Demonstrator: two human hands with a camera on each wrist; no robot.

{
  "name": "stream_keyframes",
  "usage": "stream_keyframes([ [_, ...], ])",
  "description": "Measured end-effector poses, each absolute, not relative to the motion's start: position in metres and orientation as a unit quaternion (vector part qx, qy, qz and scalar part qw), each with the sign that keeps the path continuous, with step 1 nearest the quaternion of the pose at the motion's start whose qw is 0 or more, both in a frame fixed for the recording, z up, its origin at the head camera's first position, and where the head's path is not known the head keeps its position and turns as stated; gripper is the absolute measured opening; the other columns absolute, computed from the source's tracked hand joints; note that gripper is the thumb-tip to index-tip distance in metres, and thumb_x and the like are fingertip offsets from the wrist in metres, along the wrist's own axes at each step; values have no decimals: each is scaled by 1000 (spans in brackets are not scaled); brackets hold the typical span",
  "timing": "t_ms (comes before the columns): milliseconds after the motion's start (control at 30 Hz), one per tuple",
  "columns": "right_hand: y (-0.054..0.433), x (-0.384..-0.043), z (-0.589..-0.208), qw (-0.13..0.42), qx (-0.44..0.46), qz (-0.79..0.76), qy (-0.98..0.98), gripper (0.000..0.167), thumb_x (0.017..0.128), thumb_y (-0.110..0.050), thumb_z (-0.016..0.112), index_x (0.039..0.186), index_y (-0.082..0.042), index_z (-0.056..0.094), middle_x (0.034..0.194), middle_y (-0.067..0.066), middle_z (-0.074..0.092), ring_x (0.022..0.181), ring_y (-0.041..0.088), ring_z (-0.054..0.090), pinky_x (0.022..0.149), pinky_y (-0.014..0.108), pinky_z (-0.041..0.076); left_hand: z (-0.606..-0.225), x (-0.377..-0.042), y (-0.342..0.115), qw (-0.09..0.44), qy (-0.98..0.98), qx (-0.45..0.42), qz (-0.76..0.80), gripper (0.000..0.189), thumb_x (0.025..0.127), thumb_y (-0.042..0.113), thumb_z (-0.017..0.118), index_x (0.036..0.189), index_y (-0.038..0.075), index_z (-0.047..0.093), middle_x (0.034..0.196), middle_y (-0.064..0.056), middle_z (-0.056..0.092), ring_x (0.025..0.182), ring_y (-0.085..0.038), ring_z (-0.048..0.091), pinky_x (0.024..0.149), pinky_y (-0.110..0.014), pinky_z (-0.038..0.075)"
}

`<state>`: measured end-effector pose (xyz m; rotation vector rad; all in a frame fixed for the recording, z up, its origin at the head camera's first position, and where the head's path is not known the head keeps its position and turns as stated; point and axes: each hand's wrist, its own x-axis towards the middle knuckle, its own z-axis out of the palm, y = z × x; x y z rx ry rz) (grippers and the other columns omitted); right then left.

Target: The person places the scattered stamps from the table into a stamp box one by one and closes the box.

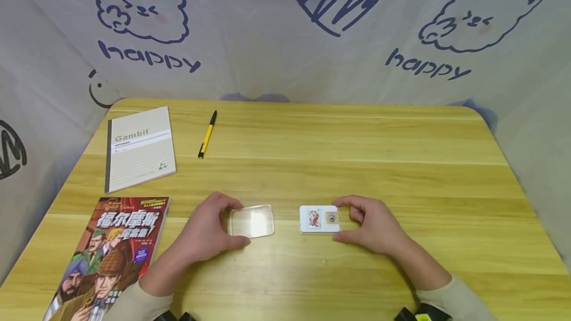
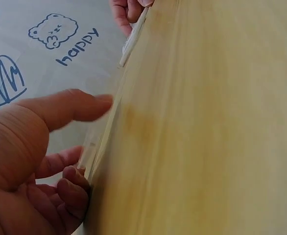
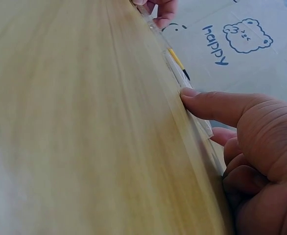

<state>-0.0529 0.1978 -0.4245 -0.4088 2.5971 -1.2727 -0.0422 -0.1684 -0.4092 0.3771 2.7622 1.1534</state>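
Observation:
My left hand (image 1: pixel 213 228) holds a clear plastic lid (image 1: pixel 252 222) by its left end, thumb on the near edge and index finger on the far one. The left wrist view shows the thumb and fingers of that hand (image 2: pixel 45 156) around the thin clear edge. To the right, a small white playing-card case (image 1: pixel 318 229) lies flat, with a colourful face card and a tan piece with a blue emblem showing on top. My right hand (image 1: pixel 372 224) grips its right end between thumb and index finger; the other fingers of that hand (image 3: pixel 251 147) are curled. Lid and case are apart.
A red comic-style book (image 1: pixel 111 256) lies beside my left forearm. Beyond it are a Gambit notebook (image 1: pixel 142 152) and a yellow pen (image 1: pixel 207 135) with black ends. All rest on a wood-grain table (image 1: pixel 357 152), with a printed white cloth (image 1: pixel 250 38) hanging behind.

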Motion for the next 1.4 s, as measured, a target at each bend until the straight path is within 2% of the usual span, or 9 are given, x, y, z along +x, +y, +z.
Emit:
stream_keyframes([
  [200, 197, -53, -425, 112, -139, -436, 882, 62, 64, -24, 96, 119, -15, 70, 61, -9, 32, 55, 6, 30, 69, 31, 40, -411, -43, -160, 44, 901, 132, 411, 61, 57, 21, 98, 109, 6, 69, 89, -1, 55, 74, -17, 49, 64, -32, 45],
  [533, 198, -53, -427, 108, -143, -433, 884, 61, 64, -25, 96, 119, -16, 70, 59, -10, 33, 55, 6, 31, 69, 31, 41, -412, -46, -129, 25, 877, 148, 456, 61, 60, 17, 97, 111, 4, 68, 92, -4, 55, 68, -16, 48, 58, -29, 43],
  [800, 197, -53, -427, 108, -149, -433, 883, 63, 64, -26, 96, 119, -16, 69, 58, -10, 34, 54, 6, 32, 72, 33, 43, -411, -50, -102, 11, 870, 166, 465, 63, 57, 16, 98, 111, 4, 68, 94, -2, 55, 69, -16, 49, 58, -29, 44],
  [1100, 197, -53, -427, 112, -144, -434, 882, 63, 63, -28, 96, 118, -17, 69, 60, -9, 34, 56, 7, 33, 72, 33, 42, -412, -56, -77, 39, 870, 177, 459, 61, 61, 17, 96, 113, 3, 68, 99, -1, 55, 71, -14, 48, 59, -28, 44],
  [1400, 197, -54, -427, 112, -143, -436, 882, 65, 63, -29, 96, 120, -17, 69, 59, -9, 35, 55, 7, 35, 71, 32, 43, -413, -60, -58, 61, 870, 198, 448, 63, 62, 18, 95, 116, 2, 67, 102, -1, 55, 80, -15, 51, 68, -30, 46],
])
